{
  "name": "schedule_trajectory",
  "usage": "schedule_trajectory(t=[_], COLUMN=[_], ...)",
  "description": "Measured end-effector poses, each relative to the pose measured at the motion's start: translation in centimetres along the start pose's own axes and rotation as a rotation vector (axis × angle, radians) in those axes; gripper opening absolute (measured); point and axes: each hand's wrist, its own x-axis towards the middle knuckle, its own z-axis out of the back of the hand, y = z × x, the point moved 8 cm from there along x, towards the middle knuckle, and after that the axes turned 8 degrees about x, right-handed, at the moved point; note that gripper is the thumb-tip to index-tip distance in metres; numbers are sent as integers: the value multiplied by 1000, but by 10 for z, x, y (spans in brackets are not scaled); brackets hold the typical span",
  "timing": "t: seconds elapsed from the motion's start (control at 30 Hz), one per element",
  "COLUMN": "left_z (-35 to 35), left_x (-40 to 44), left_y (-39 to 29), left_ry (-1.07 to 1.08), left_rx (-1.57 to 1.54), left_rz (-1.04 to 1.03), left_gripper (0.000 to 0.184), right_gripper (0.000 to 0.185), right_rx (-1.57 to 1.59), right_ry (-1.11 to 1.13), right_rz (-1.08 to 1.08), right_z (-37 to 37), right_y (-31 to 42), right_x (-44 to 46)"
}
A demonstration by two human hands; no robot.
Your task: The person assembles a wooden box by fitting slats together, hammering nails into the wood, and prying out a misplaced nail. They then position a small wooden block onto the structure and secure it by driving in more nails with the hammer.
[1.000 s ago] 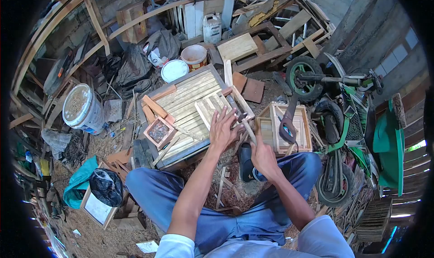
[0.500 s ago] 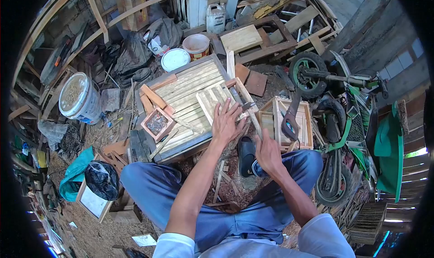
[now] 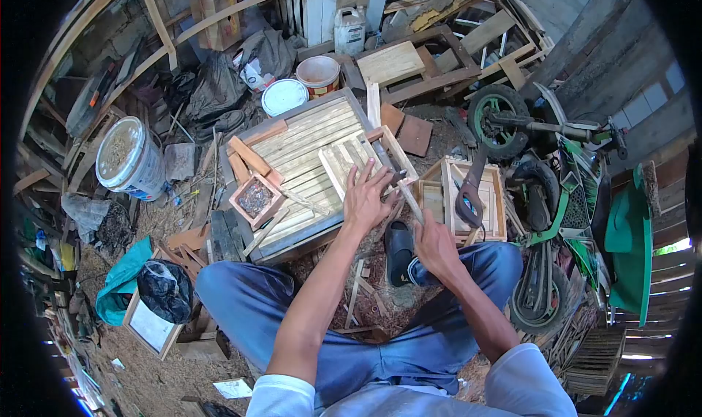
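My left hand (image 3: 368,196) lies with fingers spread on a small slatted wooden piece (image 3: 338,161) at the right side of a low slatted work table. My right hand (image 3: 435,241) is closed around the wooden handle of a hammer (image 3: 411,199). The hammer's dark head is near my left fingertips, over the edge of the wooden piece; whether it touches is hard to tell. An open wooden frame (image 3: 395,150) lies just beyond, with a dark tool inside it. A small square box (image 3: 256,199) of what look like nails sits on the table to the left.
Beside my right hand, a handsaw (image 3: 469,198) rests across a wooden box frame (image 3: 499,198). A green small motorbike (image 3: 556,198) stands at the right. Buckets, including a large one (image 3: 139,176) at left, and wood offcuts surround the slatted table (image 3: 292,154). A dark sandal (image 3: 398,252) is below.
The hammer head has shifted slightly down and its handle tilts differently in my right hand. My left hand stays nearly in place on the wooden piece.
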Motion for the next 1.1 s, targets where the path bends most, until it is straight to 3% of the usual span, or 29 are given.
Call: schedule_trajectory(t=[0.13,0.23,0.43,0.53,0.73,0.83,0.93,1.1], left_z=[-2,-6,-4,-4,-6,-4,-4,-6], left_x=[-2,-2,-1,-1,-3,2,-1,1], left_y=[0,2,2,0,2,3,3,3], left_ry=[7,46,71,102,65,80,85,89], left_rx=[19,18,2,4,10,11,13,18], left_rz=[-11,1,16,24,15,11,12,20], left_gripper=[41,43,43,43,42,41,40,39], right_gripper=[16,17,17,17,19,19,19,15], right_rx=[55,-30,72,-52,51,-36,70,-1], right_ry=[-105,15,-109,-7,-131,-38,-116,-38], right_rz=[49,-10,30,13,78,71,73,44], right_z=[9,-7,8,-8,4,-4,7,-5], right_y=[11,-4,15,-4,7,-2,7,0], right_x=[-3,0,-7,-3,-5,-2,-3,-4])
